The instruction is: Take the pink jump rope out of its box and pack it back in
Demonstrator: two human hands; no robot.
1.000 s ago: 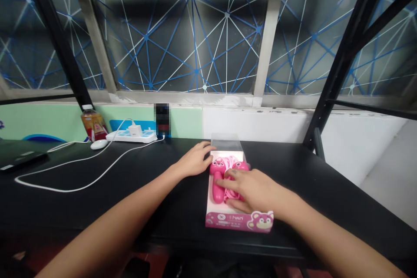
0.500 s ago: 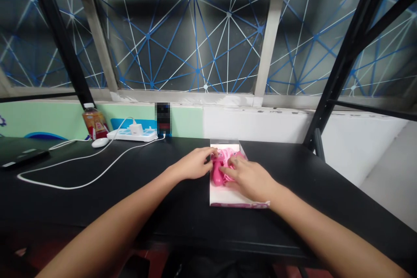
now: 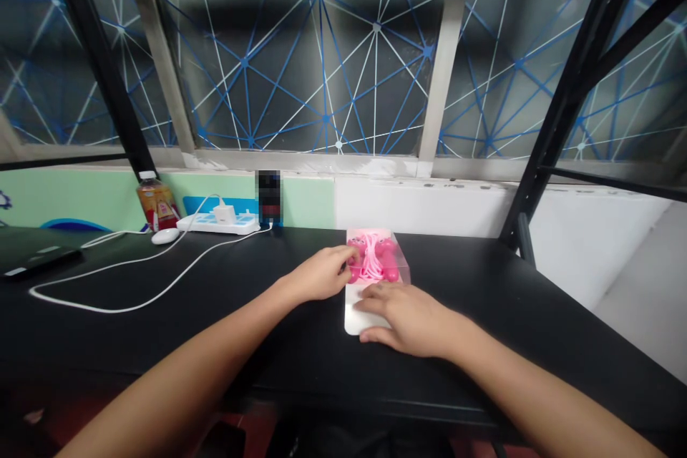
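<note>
A pink jump rope (image 3: 371,261), its cord bundled between two darker pink handles, lies in a box with a clear plastic cover (image 3: 401,257) on the black table. From the box's near end a white card panel (image 3: 354,318) stretches toward me. My left hand (image 3: 327,272) is closed at the box's left edge, thumb and curled fingers against it beside one handle. Resting on the white panel, just below the handles, is my right hand (image 3: 408,318), its fingers spread and gripping nothing. Part of the panel is hidden beneath it.
Against the back wall stand a drink bottle (image 3: 157,202), a white power strip (image 3: 217,223) with a charger, and a blurred-out dark device (image 3: 269,197). A white cable (image 3: 112,310) loops across the left side, near a dark flat object (image 3: 43,262). Black posts (image 3: 552,114) rise at both sides.
My right hand has moved off the jump rope and down onto the white panel. The jump rope now sits farther back, under the clear cover. The printed near edge no longer shows.
</note>
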